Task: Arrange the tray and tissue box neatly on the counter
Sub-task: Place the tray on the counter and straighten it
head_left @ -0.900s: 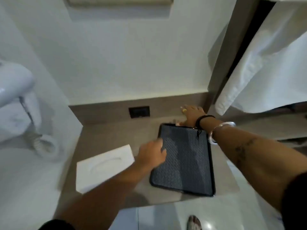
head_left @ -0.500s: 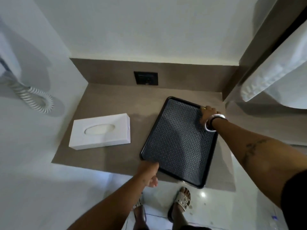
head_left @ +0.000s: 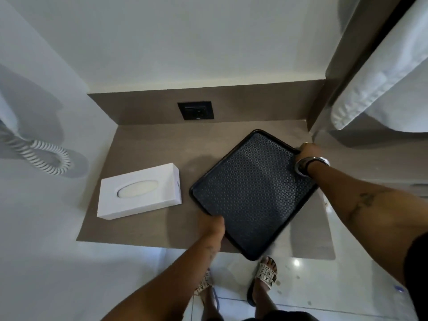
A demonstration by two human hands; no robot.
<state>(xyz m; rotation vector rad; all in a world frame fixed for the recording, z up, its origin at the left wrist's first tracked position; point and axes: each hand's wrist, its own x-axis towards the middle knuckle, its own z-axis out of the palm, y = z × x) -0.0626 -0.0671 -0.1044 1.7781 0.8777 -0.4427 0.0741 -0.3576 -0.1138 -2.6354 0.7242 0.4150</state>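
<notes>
Head view: tray (head_left: 252, 193) askew on counter (head_left: 148, 147), gripped at opposite corners by left hand (head_left: 212, 224) and right hand (head_left: 308, 150); box (head_left: 139, 191) apart, leftward.

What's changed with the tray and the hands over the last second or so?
The left hand came off the tray's surface and took a grip on its near-left edge. The right hand shifted from the back edge to the far-right corner and holds it. The tray now sits skewed, its near corner hanging past the counter edge. The tissue box lies untouched to the left.
</notes>
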